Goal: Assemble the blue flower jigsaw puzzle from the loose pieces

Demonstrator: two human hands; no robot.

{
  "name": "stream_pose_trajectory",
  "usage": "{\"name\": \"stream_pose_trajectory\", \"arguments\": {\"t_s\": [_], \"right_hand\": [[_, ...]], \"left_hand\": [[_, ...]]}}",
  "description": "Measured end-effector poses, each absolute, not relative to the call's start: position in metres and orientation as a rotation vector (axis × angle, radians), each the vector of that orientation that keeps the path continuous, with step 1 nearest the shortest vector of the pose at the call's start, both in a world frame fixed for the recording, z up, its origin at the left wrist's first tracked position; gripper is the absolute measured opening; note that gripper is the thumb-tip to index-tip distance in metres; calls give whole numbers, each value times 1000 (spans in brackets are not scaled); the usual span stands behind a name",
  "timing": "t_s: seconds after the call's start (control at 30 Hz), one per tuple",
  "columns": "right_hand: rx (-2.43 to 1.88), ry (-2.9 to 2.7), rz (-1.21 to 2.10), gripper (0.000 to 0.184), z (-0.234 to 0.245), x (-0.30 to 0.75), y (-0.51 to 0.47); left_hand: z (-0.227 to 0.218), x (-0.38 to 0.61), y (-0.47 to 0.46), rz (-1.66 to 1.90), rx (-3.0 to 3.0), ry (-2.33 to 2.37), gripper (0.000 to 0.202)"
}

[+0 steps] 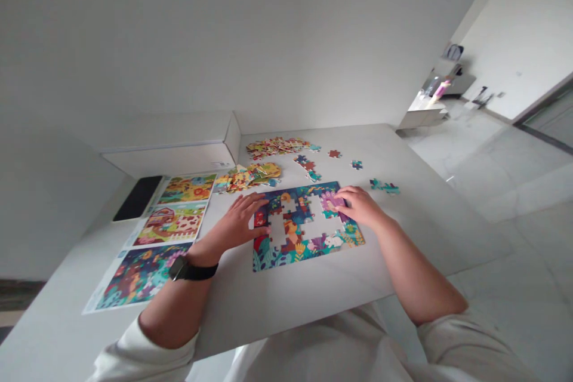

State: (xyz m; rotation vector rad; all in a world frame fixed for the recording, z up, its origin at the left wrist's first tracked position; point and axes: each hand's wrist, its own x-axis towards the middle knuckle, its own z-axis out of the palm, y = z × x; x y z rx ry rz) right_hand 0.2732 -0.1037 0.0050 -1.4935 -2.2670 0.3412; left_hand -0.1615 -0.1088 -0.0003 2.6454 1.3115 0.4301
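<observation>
On the pale surface (403,215), my left hand (237,224) lies flat, fingers spread, on the half-built puzzle (290,250). My right hand (360,206) curls over its purple piece (330,198), grip unclear.

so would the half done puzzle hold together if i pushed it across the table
Probably only partly: the puzzle has open gaps in the middle, so it would likely buckle or split there. It looks thin and flat, so lifting it by an edge should make it flop apart. The table looks smooth, so it may slide easily.
</observation>
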Motion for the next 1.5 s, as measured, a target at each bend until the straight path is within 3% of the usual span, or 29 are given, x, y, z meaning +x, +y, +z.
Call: {"name": "stream_pose_trajectory", "arguments": {"t_s": [0.2, 0.57, 0.67, 0.87, 1.5], "right_hand": [[-1500, -2336, 384, 40, 5, 276, -105], [-1545, -2347, 412, 43, 7, 276, -105], [-1503, -2288, 396, 35, 8, 281, -102], [-1635, -2054, 309, 23, 12, 294, -96], [-1869, -2157, 412, 28, 18, 299, -95]], "left_hand": [[-13, -172, -105, 190, 2593, 1350, 105], [-24, -169, -100, 153, 2576, 1405, 106], [-19, -167, -99, 326, 2555, 1381, 96], [1, -153, -102, 890, 2183, 1480, 55], [-1, -142, -106, 1125, 1798, 1367, 41]]}}
